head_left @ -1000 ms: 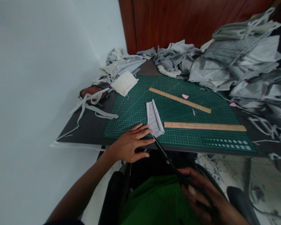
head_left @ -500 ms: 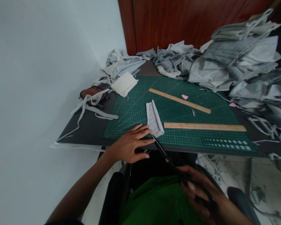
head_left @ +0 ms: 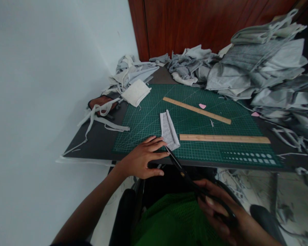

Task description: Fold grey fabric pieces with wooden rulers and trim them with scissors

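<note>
A small folded piece of light grey fabric (head_left: 169, 130) lies on the green cutting mat (head_left: 143, 118) close to its front edge. My left hand (head_left: 143, 158) rests with fingers spread, its fingertips at the fabric's lower left corner. In my right hand (head_left: 218, 208) is a pair of black-handled scissors (head_left: 182, 173), held low in front of the table. Their blades point up and left, and the tips touch or nearly touch the fabric's lower edge beside my left fingers. The blades look closed.
Two wooden rulers (head_left: 224, 138) lie right of the fabric, one slanted farther back. Small pink scraps (head_left: 202, 106) are nearby. Grey fabric piles (head_left: 256, 65) line the back and right. Cream cloth (head_left: 136, 92) and white strips (head_left: 113, 125) sit at left, by a white wall (head_left: 46, 85).
</note>
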Demonstrator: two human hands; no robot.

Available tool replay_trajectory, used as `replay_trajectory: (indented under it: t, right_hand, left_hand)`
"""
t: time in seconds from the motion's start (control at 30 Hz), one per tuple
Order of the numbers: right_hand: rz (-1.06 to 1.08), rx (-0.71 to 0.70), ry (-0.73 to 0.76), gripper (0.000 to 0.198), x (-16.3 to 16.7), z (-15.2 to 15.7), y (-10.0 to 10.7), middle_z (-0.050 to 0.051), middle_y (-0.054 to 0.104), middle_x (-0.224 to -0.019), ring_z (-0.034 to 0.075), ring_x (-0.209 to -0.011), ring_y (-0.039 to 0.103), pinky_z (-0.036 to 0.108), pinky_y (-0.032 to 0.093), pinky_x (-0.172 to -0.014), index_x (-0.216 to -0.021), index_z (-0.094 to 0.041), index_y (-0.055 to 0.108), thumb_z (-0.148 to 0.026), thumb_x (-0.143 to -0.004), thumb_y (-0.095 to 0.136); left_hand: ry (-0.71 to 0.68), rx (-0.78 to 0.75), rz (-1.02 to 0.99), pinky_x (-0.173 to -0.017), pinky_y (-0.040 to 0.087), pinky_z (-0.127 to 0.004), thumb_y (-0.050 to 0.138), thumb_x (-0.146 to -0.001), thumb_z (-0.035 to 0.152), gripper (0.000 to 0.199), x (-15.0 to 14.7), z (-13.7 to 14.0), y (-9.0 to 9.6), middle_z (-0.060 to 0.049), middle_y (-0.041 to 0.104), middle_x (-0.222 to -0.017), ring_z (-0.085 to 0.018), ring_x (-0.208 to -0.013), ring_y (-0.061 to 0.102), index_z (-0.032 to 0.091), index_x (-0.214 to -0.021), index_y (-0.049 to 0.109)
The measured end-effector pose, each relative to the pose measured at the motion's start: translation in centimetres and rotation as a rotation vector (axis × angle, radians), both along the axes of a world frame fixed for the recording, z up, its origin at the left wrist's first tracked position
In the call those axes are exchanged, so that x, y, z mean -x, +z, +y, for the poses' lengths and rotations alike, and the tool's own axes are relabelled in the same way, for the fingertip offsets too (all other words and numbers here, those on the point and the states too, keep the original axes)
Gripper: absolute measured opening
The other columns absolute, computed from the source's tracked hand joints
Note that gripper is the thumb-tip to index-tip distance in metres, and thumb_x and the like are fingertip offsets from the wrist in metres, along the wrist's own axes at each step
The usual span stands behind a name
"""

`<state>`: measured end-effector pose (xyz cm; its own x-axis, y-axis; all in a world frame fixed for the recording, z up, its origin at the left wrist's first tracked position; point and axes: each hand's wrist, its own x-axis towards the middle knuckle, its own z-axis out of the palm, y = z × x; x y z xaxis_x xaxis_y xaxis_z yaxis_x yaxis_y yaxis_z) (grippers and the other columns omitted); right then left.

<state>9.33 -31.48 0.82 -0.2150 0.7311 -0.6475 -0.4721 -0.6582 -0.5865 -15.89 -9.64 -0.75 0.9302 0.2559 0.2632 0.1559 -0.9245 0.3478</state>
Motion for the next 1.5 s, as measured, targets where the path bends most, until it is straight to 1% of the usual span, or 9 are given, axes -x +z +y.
replay_trajectory:
  t: [0.23, 0.5, 0.7, 0.93, 1.0, 1.13, 1.33, 1.43, 1.5]
  right_hand:
    - [-0.009, 0.026, -0.012, 0.066, 0.02, 0.04, -0.01, -0.008, 0.055, -0.074, 0.001, -0.041, 0.039, 0.013, 0.026, -0.034, -0.131, -0.027, 0.057, -0.058, -0.079, 0.083]
    - [-0.052, 0.034, -0.017, 0.066, 0.26, -0.24, -0.40, -0.010, 0.051, -0.070, 0.000, -0.039, 0.036, 0.013, 0.025, -0.035, -0.128, -0.027, 0.056, -0.061, -0.078, 0.083]
    - [-0.085, 0.014, 0.035, 0.063, 0.18, -0.28, -0.46, -0.011, 0.050, -0.066, 0.001, -0.040, 0.035, 0.013, 0.026, -0.035, -0.129, -0.028, 0.056, -0.062, -0.081, 0.079]
    - [-0.123, -0.028, 0.093, 0.061, 0.09, -0.21, -0.52, -0.011, 0.046, -0.062, 0.002, -0.041, 0.031, 0.013, 0.026, -0.035, -0.130, -0.028, 0.055, -0.064, -0.085, 0.075]
    - [-0.127, -0.039, 0.089, 0.060, 0.12, -0.17, -0.40, -0.010, 0.048, -0.064, 0.002, -0.041, 0.031, 0.013, 0.026, -0.035, -0.131, -0.029, 0.056, -0.063, -0.085, 0.075]
    - [-0.156, -0.033, 0.073, 0.056, 0.05, -0.20, -0.30, -0.006, 0.056, -0.076, 0.001, -0.041, 0.032, 0.015, 0.025, -0.035, -0.127, -0.031, 0.060, -0.062, -0.083, 0.077]
    - [-0.161, -0.025, 0.076, 0.057, -0.01, -0.17, -0.21, -0.007, 0.052, -0.071, 0.003, -0.041, 0.035, 0.017, 0.031, -0.036, -0.129, -0.031, 0.061, -0.060, -0.083, 0.078]
    - [-0.147, -0.001, 0.048, 0.058, 0.07, 0.00, -0.07, -0.007, 0.057, -0.075, 0.001, -0.040, 0.035, 0.015, 0.027, -0.036, -0.125, -0.030, 0.061, -0.059, -0.080, 0.081]
    - [-0.138, 0.029, 0.026, 0.059, 0.06, 0.07, -0.05, -0.007, 0.058, -0.076, 0.001, -0.040, 0.035, 0.014, 0.026, -0.036, -0.124, -0.029, 0.059, -0.058, -0.078, 0.083]
  left_hand:
    - [-0.006, -0.009, 0.005, -0.124, 0.026, -0.060, 0.065, -0.091, 0.067, 0.064, 0.05, 0.07, -0.07, -0.015, 0.056, -0.149, -0.034, -0.144, 0.047, 0.023, -0.138, 0.063]
    - [0.003, -0.002, 0.031, -0.124, 0.024, -0.060, 0.068, -0.089, 0.066, 0.067, 0.18, 0.11, -0.26, -0.018, 0.048, -0.157, -0.037, -0.148, 0.043, 0.022, -0.139, 0.064]
    - [0.001, 0.004, 0.028, -0.123, 0.026, -0.062, 0.066, -0.089, 0.067, 0.067, 0.16, 0.14, -0.26, -0.018, 0.048, -0.157, -0.037, -0.148, 0.043, 0.022, -0.139, 0.064]
    - [0.001, 0.014, 0.041, -0.124, 0.025, -0.062, 0.066, -0.090, 0.065, 0.066, 0.18, 0.07, -0.19, -0.018, 0.047, -0.158, -0.037, -0.148, 0.042, 0.022, -0.140, 0.063]
    - [0.006, 0.015, 0.039, -0.124, 0.025, -0.061, 0.067, -0.090, 0.065, 0.065, 0.18, 0.02, -0.13, -0.017, 0.048, -0.157, -0.036, -0.148, 0.042, 0.022, -0.139, 0.064]
    - [0.008, 0.025, 0.041, -0.124, 0.025, -0.063, 0.067, -0.090, 0.065, 0.065, 0.17, -0.05, -0.09, -0.016, 0.047, -0.158, -0.036, -0.148, 0.042, 0.024, -0.140, 0.063]
    - [0.009, 0.019, 0.058, -0.124, 0.024, -0.062, 0.066, -0.090, 0.065, 0.065, 0.25, 0.05, -0.23, -0.015, 0.046, -0.159, -0.036, -0.149, 0.041, 0.025, -0.141, 0.062]
    - [0.013, 0.013, 0.063, -0.125, 0.024, -0.061, 0.066, -0.089, 0.067, 0.066, 0.25, 0.07, -0.23, -0.015, 0.046, -0.159, -0.036, -0.149, 0.041, 0.025, -0.141, 0.062]
    - [0.014, 0.009, 0.067, -0.125, 0.024, -0.061, 0.066, -0.090, 0.066, 0.066, 0.23, 0.04, -0.18, -0.016, 0.047, -0.159, -0.036, -0.149, 0.041, 0.024, -0.140, 0.063]
